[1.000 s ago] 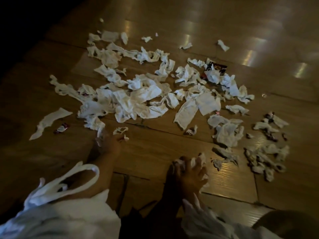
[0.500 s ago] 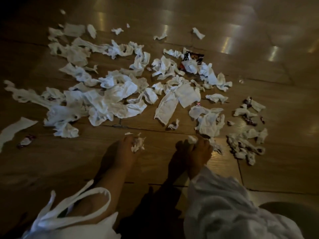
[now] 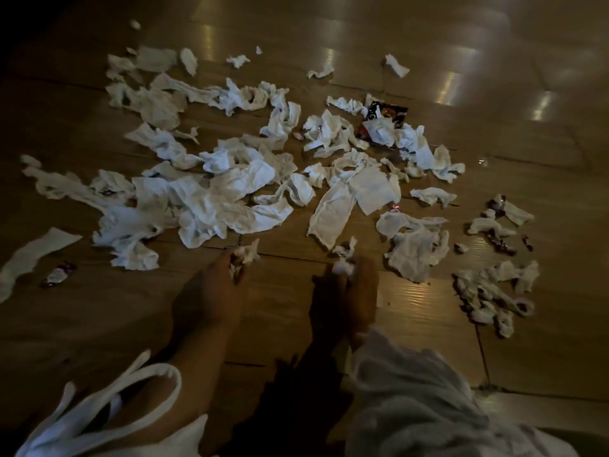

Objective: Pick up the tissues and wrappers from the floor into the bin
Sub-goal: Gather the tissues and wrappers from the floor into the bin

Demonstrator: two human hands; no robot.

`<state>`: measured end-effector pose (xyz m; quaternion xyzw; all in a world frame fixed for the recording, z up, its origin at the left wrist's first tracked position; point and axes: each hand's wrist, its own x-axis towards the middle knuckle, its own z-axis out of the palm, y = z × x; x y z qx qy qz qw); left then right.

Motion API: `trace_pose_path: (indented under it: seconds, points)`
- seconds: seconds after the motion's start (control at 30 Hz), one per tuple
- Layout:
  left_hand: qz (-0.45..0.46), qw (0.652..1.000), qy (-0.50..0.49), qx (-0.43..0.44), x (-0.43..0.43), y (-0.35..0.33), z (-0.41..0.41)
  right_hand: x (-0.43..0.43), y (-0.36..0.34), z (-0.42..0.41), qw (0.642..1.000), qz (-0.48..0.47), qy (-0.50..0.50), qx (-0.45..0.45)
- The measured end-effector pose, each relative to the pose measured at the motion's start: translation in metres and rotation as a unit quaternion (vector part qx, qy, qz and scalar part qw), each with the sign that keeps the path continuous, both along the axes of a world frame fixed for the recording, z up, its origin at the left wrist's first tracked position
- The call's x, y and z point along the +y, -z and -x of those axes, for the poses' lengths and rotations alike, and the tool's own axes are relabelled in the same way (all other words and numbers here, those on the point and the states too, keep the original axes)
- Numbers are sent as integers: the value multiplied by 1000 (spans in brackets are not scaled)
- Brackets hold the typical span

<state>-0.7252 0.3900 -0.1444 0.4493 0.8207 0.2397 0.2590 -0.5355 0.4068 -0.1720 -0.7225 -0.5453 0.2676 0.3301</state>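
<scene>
Over a dim wooden floor (image 3: pixel 428 324) strewn with torn tissues (image 3: pixel 230 192), the left hand (image 3: pixel 211 291) and right hand (image 3: pixel 357 291) each pinch a crumpled tissue scrap with closed fingers.

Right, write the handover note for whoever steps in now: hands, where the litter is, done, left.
Left hand: shut on a tissue scrap, low over the floor.
Right hand: shut on a small wad.
Litter: main tissue pile ahead of both hands; smaller cluster far right; dark wrapper at the back; small wrapper far left.
Bin: not in view.
Done: two scraps picked up, not binned.
Left: nearly everything on the floor.
</scene>
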Motion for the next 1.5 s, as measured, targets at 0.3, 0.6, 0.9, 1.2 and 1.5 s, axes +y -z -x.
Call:
trace_pose_path:
  seconds: [0.3, 0.6, 0.9, 1.2, 1.5]
  points:
    - [-55, 998, 29, -30, 47, 0, 51, 81, 24, 6, 935, 103, -205, -270]
    - [111, 973, 186, 75, 73, 35, 57, -40, 46, 33, 973, 3, -149, -175]
    - [81, 954, 240, 162, 8, 46, 45, -26, 43, 37, 984, 36, -79, -155]
    - [103, 960, 225, 128, -3, 49, 28, 52, 2, -37, 984, -19, 172, -52]
    - [115, 933, 299, 165, -8, 58, 13, 95, 18, -94, 965, -8, 15, -260]
